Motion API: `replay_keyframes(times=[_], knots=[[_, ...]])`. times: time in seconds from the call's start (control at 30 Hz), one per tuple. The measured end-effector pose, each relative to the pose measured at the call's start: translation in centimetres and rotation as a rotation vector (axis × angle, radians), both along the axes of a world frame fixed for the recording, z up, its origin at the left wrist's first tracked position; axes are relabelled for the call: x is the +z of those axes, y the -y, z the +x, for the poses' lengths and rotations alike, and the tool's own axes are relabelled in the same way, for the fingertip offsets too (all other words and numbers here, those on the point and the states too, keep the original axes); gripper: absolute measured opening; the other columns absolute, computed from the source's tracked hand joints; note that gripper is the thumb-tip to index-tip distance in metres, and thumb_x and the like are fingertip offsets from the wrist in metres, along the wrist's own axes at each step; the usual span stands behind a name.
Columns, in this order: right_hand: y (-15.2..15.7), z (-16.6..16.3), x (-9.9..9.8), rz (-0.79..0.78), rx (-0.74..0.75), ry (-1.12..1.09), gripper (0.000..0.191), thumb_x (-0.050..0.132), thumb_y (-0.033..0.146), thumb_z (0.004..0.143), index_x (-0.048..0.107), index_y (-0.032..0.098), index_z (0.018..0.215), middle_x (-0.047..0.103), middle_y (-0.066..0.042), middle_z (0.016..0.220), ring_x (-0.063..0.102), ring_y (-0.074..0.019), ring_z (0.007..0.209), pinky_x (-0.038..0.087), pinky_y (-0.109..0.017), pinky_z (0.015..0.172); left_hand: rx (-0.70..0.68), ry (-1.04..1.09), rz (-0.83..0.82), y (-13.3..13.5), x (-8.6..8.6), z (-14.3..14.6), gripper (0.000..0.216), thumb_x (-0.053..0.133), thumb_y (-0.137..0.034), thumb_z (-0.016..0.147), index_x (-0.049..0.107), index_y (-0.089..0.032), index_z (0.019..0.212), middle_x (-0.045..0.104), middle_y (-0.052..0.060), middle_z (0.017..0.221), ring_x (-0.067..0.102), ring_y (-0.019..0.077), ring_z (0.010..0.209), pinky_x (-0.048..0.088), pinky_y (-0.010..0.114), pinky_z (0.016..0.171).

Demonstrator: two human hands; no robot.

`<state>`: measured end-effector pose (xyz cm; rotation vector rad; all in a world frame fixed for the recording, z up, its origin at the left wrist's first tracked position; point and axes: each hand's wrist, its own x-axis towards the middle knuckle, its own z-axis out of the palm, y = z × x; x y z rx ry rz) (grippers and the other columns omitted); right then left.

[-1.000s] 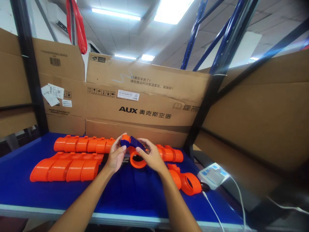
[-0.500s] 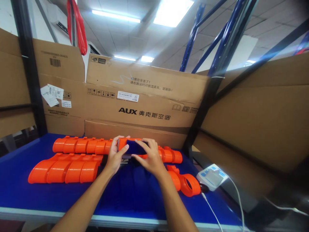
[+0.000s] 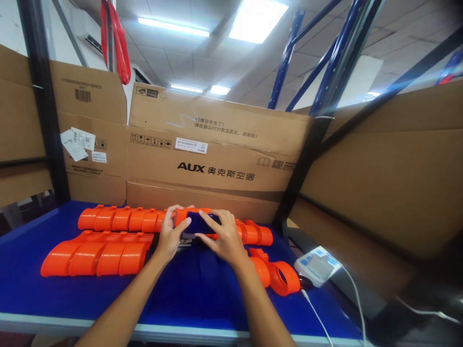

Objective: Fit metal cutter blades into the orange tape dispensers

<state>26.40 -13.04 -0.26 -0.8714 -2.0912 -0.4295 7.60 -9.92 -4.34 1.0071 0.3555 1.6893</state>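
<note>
One tall brown cardboard panel [image 3: 155, 168]: upright at twelve o'clock from the hands, probably serving as a screen.
Smooth blue-topped table [image 3: 29, 274]: beneath everything, its pale edge toward six o'clock.
Rear row of curved, glossy orange plastic pieces [image 3: 121, 219]: runs nine to three o'clock behind the hands, packed side by side, likely to stop rolling.
Front row of similar orange pieces [image 3: 96, 255]: toward eight to nine o'clock, presumably near for easy reach.
White-and-blue box with a cable [image 3: 318, 265]: between three and four o'clock, apparently set aside.
Orange plastic ring [image 3: 284, 278]: near four o'clock, beside that box.
Left hand [image 3: 170, 236]: closed on the nine-o'clock end, thumb in front, fingers behind, seemingly steadying it.
Right hand [image 3: 226, 236]: index and thumb spread wide across the blue face; cannot tell whether they grip.
Orange piece with a flat dark-blue face [image 3: 195, 224]: mid-view, between both hands; long axis nine to three, face toward six.
</note>
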Motion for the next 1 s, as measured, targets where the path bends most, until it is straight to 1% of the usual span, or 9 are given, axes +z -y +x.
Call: replay_keyframes(times=[0.1,0.17,0.27,0.33,0.5,0.67,0.73,0.83,1.0], knots=[[0.0,-0.4,0.3,-0.057,0.010,-0.124,0.066,0.076,0.047,0.087,0.054,0.031,0.148,0.067,-0.014,0.128,0.061,-0.0339,0.116,0.048,-0.052,0.099,-0.043,0.042,0.049,0.4,0.3,-0.2,0.064,0.081,-0.044,0.080,0.052,-0.031,0.135,0.065,0.010,0.138,0.064,0.0289,0.124,0.048,0.045,0.106],[-0.3,-1.1,0.5,-0.132,0.043,-0.318,0.059,0.074,0.046,0.089,0.058,0.028,0.143,0.068,-0.013,0.128,0.064,-0.0324,0.116,0.049,-0.050,0.101,0.002,-0.049,0.139,0.9,0.4,-0.3,0.068,0.074,-0.050,0.084,0.049,-0.031,0.145,0.057,0.012,0.149,0.056,0.0319,0.134,0.042,0.049,0.113],[-0.8,-2.4,0.6,-0.314,0.141,-0.688,0.043,0.065,0.049,0.095,0.064,0.024,0.129,0.072,-0.011,0.122,0.069,-0.0280,0.109,0.055,-0.042,0.094,0.268,-0.445,0.351,2.2,0.4,-0.6,0.077,0.081,-0.037,0.080,0.049,-0.029,0.150,0.046,0.012,0.159,0.035,0.0360,0.150,0.022,0.052,0.124],[-1.2,-3.2,0.5,-0.421,0.181,-0.844,0.039,0.056,0.052,0.098,0.065,0.021,0.121,0.075,-0.009,0.111,0.071,-0.0252,0.099,0.058,-0.037,0.085,0.416,-0.694,0.497,3.0,0.4,-0.5,0.083,0.083,-0.028,0.077,0.048,-0.030,0.152,0.041,0.011,0.162,0.029,0.0389,0.152,0.016,0.055,0.126],[-1.5,-4.2,0.1,-0.484,0.192,-0.883,0.045,0.044,0.059,0.101,0.067,0.021,0.100,0.074,-0.004,0.091,0.068,-0.0209,0.084,0.056,-0.030,0.074,0.534,-0.917,0.678,3.3,0.8,-0.2,0.087,0.077,-0.016,0.078,0.040,-0.029,0.156,0.044,0.013,0.159,0.037,0.0431,0.146,0.025,0.062,0.122],[-1.4,-3.4,0.0,-0.564,0.225,-0.791,0.055,0.041,0.063,0.101,0.073,0.019,0.101,0.077,-0.007,0.098,0.070,-0.0246,0.094,0.056,-0.036,0.085,0.669,-1.047,0.827,1.1,1.8,-2.1,0.087,0.074,-0.010,0.076,0.038,-0.030,0.152,0.039,0.016,0.154,0.039,0.0394,0.145,0.036,0.060,0.117],[-1.6,-2.6,-0.1,-0.549,0.179,-0.806,0.061,0.038,0.066,0.101,0.076,0.018,0.103,0.079,-0.010,0.099,0.071,-0.0268,0.095,0.056,-0.038,0.085,0.694,-1.151,0.815,-0.4,2.4,-3.7,0.091,0.076,-0.014,0.075,0.031,-0.027,0.153,0.033,0.018,0.153,0.039,0.0380,0.144,0.040,0.058,0.114],[-2.0,-1.4,-0.7,-0.413,0.094,-0.924,0.062,0.038,0.067,0.100,0.076,0.017,0.101,0.079,-0.012,0.094,0.073,-0.0271,0.087,0.056,-0.038,0.078,0.652,-1.302,0.799,-2.8,3.4,-6.0,0.092,0.071,-0.012,0.075,0.025,-0.024,0.153,0.039,0.018,0.148,0.042,0.0351,0.142,0.041,0.055,0.114],[-2.3,-0.2,-1.9,-0.281,0.059,-1.015,0.061,0.038,0.064,0.101,0.073,0.015,0.102,0.077,-0.012,0.089,0.070,-0.0252,0.085,0.053,-0.035,0.073,0.508,-1.504,0.815,-5.7,4.1,-7.9,0.090,0.069,-0.014,0.072,0.030,-0.025,0.152,0.051,0.015,0.148,0.048,0.0328,0.139,0.038,0.050,0.116]])
